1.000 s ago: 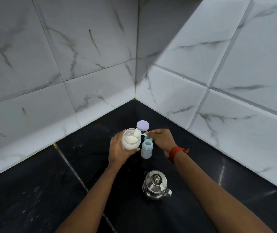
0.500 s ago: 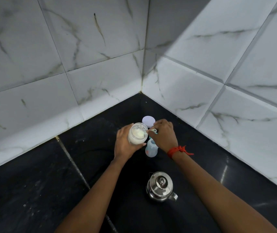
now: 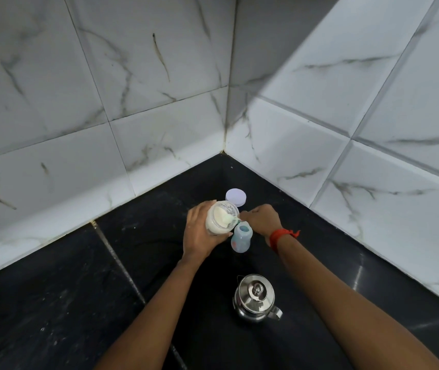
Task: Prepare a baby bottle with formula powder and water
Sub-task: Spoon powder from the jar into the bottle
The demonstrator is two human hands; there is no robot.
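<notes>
My left hand (image 3: 198,233) grips an open clear jar of pale formula powder (image 3: 219,218), tilted toward the right. My right hand (image 3: 259,218) pinches a small scoop (image 3: 233,218) whose bowl is inside the jar's mouth, loaded with powder. Just below the jar's rim stands a small pale blue baby bottle (image 3: 241,237), uncapped, upright on the black counter (image 3: 79,303). A red thread band is on my right wrist.
A round white lid (image 3: 236,196) lies on the counter behind the jar, close to the corner of the marble-tiled walls (image 3: 159,145). A lidded steel kettle (image 3: 255,296) stands near me, in front of the bottle, between my forearms.
The scoop went from above the bottle back into the jar, and my right hand has drawn out to the right. The jar is tilted more. The camera view shifted slightly.
</notes>
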